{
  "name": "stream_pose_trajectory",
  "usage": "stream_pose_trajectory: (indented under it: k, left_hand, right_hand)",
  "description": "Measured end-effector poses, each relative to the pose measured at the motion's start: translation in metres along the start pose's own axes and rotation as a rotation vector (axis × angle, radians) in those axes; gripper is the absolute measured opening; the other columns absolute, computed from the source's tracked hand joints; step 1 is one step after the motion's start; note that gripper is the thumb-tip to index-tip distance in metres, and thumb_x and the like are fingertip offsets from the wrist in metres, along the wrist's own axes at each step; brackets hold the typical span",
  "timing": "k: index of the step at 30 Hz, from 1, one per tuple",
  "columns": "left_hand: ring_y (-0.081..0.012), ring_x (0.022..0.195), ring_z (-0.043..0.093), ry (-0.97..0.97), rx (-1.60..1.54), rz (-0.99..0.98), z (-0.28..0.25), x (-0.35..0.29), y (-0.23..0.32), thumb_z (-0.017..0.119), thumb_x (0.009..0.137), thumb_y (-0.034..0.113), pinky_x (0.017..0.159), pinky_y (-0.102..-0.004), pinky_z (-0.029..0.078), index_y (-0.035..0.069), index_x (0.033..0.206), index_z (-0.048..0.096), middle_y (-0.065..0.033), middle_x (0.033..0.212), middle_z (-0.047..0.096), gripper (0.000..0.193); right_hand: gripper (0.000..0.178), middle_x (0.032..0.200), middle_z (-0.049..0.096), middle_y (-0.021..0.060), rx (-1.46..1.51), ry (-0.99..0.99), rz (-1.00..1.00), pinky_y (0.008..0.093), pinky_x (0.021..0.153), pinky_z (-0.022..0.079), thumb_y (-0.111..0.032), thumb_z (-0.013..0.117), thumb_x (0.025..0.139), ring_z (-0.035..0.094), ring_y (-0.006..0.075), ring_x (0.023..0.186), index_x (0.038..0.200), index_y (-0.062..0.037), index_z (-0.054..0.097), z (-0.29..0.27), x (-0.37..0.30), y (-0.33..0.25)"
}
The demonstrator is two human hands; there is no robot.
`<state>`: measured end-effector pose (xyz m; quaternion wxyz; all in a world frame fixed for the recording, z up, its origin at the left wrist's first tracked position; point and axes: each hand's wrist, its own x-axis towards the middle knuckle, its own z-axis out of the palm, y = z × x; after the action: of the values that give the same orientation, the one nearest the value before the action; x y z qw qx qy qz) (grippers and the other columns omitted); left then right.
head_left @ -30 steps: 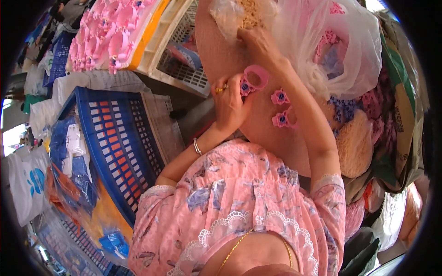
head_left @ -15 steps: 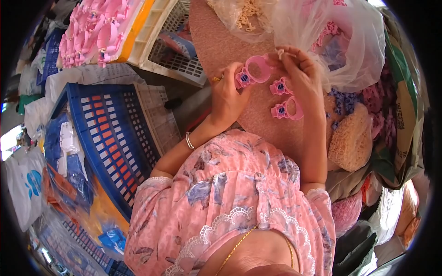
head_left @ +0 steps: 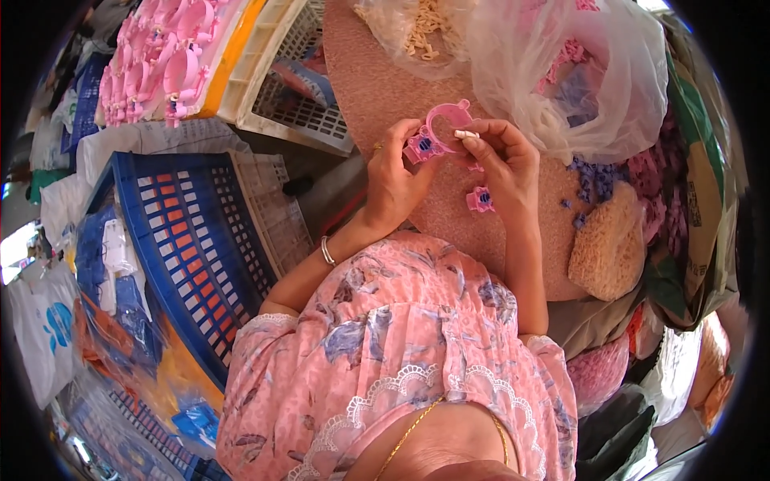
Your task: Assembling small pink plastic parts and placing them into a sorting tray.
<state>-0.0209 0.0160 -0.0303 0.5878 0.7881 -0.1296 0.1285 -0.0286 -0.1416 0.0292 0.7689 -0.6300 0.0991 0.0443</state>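
My left hand [head_left: 399, 175] is closed on a pink plastic toy piece [head_left: 443, 115] with an open ring and a blue detail on its base. The fingers grip it by the base, with the ring tilted up. My right hand [head_left: 511, 160] pinches a small cream-coloured part [head_left: 466, 135] between thumb and fingertips, at the edge of that ring; whether the two touch I cannot tell. Below the right hand, a similar pink piece [head_left: 480, 199] lies on the reddish speckled table [head_left: 365, 72], partly covered by the hand. Another is almost wholly hidden behind the fingers.
Clear bags of cream parts [head_left: 429, 36] and pink parts [head_left: 565, 60] stand at the table's far side. Loose blue parts [head_left: 593, 180] and a cream-filled bag [head_left: 609, 244] lie right. Leftward are a white crate [head_left: 301, 120], a blue basket [head_left: 188, 248] and rows of pink pieces [head_left: 180, 72].
My right hand has moved down and left with the cream part, from beyond the ring to its near edge. It now covers more of the pink pieces on the table.
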Motion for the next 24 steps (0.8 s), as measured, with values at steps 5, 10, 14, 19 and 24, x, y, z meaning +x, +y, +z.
stream_pose_trajectory:
  k: [5, 10, 14, 19, 24]
  left_hand:
    - [-0.0352, 0.097, 0.064, 0.028, 0.024, 0.017, 0.001, 0.001, -0.004, 0.079, 0.075, 0.009, 0.081, -0.0393, 0.051, 0.002, 0.120, 0.050, -0.0182, 0.105, 0.063, 0.054]
    - [-0.0241, 0.099, 0.067, 0.008, 0.062, 0.036, 0.001, 0.000, -0.003, 0.080, 0.075, 0.005, 0.081, -0.0311, 0.053, 0.001, 0.121, 0.049, -0.0165, 0.107, 0.066, 0.056]
    - [-0.0258, 0.097, 0.067, 0.000, 0.063, 0.055, 0.000, -0.001, 0.003, 0.080, 0.074, 0.006, 0.081, -0.0326, 0.053, 0.002, 0.120, 0.051, -0.0161, 0.107, 0.066, 0.055]
    - [-0.0287, 0.095, 0.067, -0.002, 0.078, 0.112, 0.002, -0.003, 0.004, 0.077, 0.075, 0.005, 0.081, -0.0353, 0.053, 0.003, 0.119, 0.053, -0.0144, 0.107, 0.066, 0.050]
    - [-0.0375, 0.094, 0.063, -0.008, 0.044, 0.117, 0.002, -0.003, 0.004, 0.072, 0.079, 0.006, 0.079, -0.0414, 0.051, 0.002, 0.121, 0.051, -0.0180, 0.104, 0.063, 0.047]
  right_hand:
    - [0.013, 0.092, 0.069, 0.0089, -0.836, 0.156, -0.555, 0.0233, 0.064, 0.049, 0.002, 0.064, 0.086, 0.064, 0.0132, 0.074, 0.096, -0.0015, 0.070, 0.004, 0.000, -0.002]
    - [0.015, 0.091, 0.068, 0.0093, -0.877, 0.197, -0.570, 0.0272, 0.063, 0.049, 0.001, 0.066, 0.083, 0.064, 0.0170, 0.077, 0.097, -0.0030, 0.070, 0.011, -0.002, -0.001]
    - [0.012, 0.089, 0.067, 0.0077, -1.017, 0.162, -0.669, 0.0338, 0.072, 0.048, -0.003, 0.068, 0.081, 0.062, 0.0229, 0.081, 0.093, -0.0055, 0.071, 0.013, -0.001, -0.002]
    - [0.004, 0.080, 0.063, 0.0056, -1.175, 0.198, -0.676, 0.0364, 0.076, 0.040, -0.008, 0.070, 0.079, 0.057, 0.0245, 0.080, 0.083, -0.0073, 0.070, 0.021, -0.002, -0.003]
    - [0.006, 0.077, 0.061, 0.0053, -1.208, 0.153, -0.625, 0.0371, 0.075, 0.037, -0.011, 0.071, 0.078, 0.055, 0.0243, 0.078, 0.077, -0.0065, 0.067, 0.023, -0.002, -0.002]
